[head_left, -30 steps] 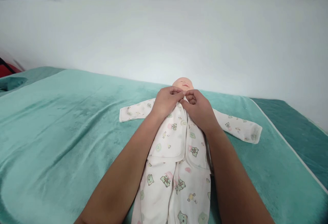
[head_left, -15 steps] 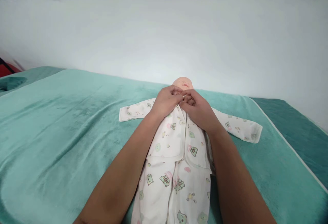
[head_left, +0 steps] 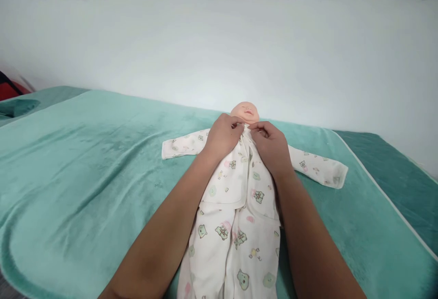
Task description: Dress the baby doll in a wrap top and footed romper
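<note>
A baby doll (head_left: pixel 245 110) lies on its back on a teal blanket (head_left: pixel 85 162), its head away from me. It wears a white romper (head_left: pixel 236 226) printed with small bears, sleeves spread out to both sides. My left hand (head_left: pixel 222 136) pinches the left edge of the romper's collar just under the doll's chin. My right hand (head_left: pixel 270 146) pinches the right edge of the collar, close beside the left. Both hands have their fingers curled onto the fabric, and the fingertips nearly meet at the neckline.
The blanket covers a padded table that reaches a white wall (head_left: pixel 219 48) behind the doll. A darker teal surface (head_left: pixel 404 185) shows at the right, past the blanket's pale edge. Something red and black (head_left: pixel 8 88) sits at the far left.
My hands have drawn slightly apart at the neckline and now each grips its own side of the collar. The view has shifted a little; the doll has stayed put.
</note>
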Action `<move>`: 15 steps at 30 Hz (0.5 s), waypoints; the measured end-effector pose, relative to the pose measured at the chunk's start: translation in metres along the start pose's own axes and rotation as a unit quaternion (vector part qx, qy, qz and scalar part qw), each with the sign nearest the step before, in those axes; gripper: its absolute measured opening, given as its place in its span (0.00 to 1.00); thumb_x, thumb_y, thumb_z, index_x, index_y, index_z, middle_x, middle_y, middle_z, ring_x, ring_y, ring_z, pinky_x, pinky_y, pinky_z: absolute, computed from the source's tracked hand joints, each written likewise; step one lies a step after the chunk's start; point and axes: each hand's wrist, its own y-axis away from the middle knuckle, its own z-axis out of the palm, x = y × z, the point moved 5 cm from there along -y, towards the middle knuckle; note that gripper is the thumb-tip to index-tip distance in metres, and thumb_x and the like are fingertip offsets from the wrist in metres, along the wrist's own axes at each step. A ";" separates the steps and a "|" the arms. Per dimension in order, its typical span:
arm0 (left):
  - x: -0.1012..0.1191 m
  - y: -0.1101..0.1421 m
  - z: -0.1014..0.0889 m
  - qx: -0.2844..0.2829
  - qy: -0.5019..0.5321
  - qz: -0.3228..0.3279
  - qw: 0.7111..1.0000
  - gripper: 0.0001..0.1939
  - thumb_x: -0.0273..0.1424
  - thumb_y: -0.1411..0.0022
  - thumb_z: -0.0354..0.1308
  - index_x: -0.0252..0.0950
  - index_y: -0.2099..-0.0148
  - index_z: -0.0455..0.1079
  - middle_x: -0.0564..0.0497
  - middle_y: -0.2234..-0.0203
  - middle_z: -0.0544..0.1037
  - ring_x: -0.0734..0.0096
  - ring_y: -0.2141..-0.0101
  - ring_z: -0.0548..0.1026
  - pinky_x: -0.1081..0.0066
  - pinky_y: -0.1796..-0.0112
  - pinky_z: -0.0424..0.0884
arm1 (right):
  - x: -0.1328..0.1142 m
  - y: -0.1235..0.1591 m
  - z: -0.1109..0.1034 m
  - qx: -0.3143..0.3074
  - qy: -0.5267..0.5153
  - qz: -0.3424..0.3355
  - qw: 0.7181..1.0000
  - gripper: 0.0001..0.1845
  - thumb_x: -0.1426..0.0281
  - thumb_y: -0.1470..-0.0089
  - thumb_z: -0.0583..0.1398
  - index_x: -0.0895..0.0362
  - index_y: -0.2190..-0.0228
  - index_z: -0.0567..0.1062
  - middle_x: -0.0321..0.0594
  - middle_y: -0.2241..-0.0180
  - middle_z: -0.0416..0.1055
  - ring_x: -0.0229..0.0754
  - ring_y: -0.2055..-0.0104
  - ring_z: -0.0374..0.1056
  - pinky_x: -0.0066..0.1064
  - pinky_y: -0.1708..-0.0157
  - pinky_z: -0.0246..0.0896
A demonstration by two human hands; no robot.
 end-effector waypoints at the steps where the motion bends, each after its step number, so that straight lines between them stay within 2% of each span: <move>1: 0.000 0.002 0.000 0.004 -0.010 0.011 1.000 0.16 0.30 0.36 0.53 0.41 0.52 0.79 0.47 0.55 0.75 0.64 0.56 0.75 0.65 0.51 0.68 | -0.002 0.002 0.000 0.002 0.022 -0.014 1.000 0.08 0.70 0.48 0.57 0.55 0.68 0.77 0.37 0.67 0.73 0.40 0.67 0.64 0.36 0.59 0.61; 4: -0.003 0.008 0.001 -0.011 -0.038 0.039 0.998 0.20 0.27 0.35 0.48 0.43 0.48 0.78 0.47 0.52 0.73 0.64 0.52 0.73 0.65 0.46 0.66 | -0.005 0.009 -0.001 0.008 0.063 -0.044 0.997 0.10 0.70 0.45 0.56 0.54 0.66 0.79 0.40 0.61 0.73 0.42 0.62 0.67 0.38 0.54 0.61; 7: -0.007 0.016 0.000 -0.022 -0.072 0.050 0.996 0.22 0.26 0.34 0.46 0.42 0.46 0.77 0.46 0.49 0.73 0.60 0.46 0.70 0.62 0.42 0.63 | -0.005 0.014 -0.001 -0.015 0.087 -0.052 0.995 0.13 0.67 0.42 0.56 0.53 0.61 0.80 0.42 0.57 0.71 0.45 0.55 0.67 0.41 0.49 0.60; 12: -0.009 0.034 -0.004 -0.040 -0.071 0.084 0.993 0.22 0.27 0.31 0.44 0.42 0.42 0.73 0.48 0.43 0.71 0.60 0.42 0.66 0.58 0.38 0.57 | -0.004 0.033 0.001 -0.068 0.136 -0.073 0.986 0.21 0.61 0.39 0.54 0.51 0.47 0.76 0.45 0.51 0.65 0.51 0.43 0.58 0.50 0.38 0.48; 15: -0.007 0.044 -0.007 -0.042 -0.056 0.097 0.993 0.21 0.28 0.30 0.45 0.44 0.43 0.74 0.49 0.41 0.70 0.63 0.41 0.65 0.57 0.37 0.57 | -0.005 0.051 -0.002 -0.068 0.123 -0.063 0.988 0.24 0.60 0.41 0.57 0.50 0.45 0.72 0.46 0.47 0.63 0.52 0.41 0.55 0.50 0.38 0.48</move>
